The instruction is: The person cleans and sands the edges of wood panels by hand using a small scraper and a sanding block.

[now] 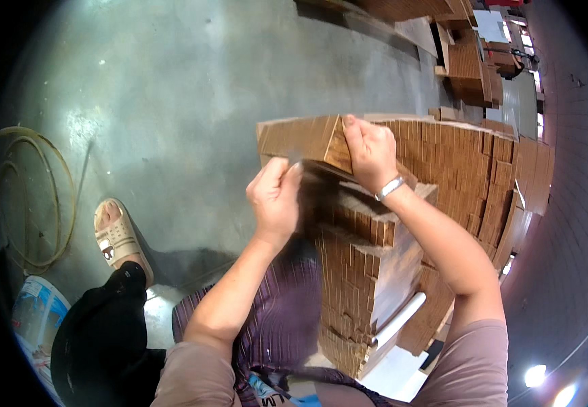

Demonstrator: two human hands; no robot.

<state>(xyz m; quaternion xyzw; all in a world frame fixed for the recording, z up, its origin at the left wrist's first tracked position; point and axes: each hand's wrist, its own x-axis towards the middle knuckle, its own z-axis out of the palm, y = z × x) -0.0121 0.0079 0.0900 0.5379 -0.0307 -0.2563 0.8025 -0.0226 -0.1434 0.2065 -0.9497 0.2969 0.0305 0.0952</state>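
A brown cardboard piece [300, 138], boxy in outline, is raised in front of me beside the stacks. My right hand [372, 150], with a silver band at its wrist, is closed on its right end, thumb on top. Just below its near edge, my left hand [275, 198] is closed with fingertips pinched together. Blur there hides what those fingers hold, if anything. Under my right forearm stands a tall stack of cardboard [349, 278] with uneven layered edges. A white roll or tube [399, 319] leans along its right side.
Another long stack of cardboard [443, 166] runs behind to the right, with more cardboard piles [469, 68] farther back. A coiled yellowish hose [53, 197] lies on the grey floor [172, 81] at left. Near my sandalled foot [121, 234] stands a bucket [38, 305].
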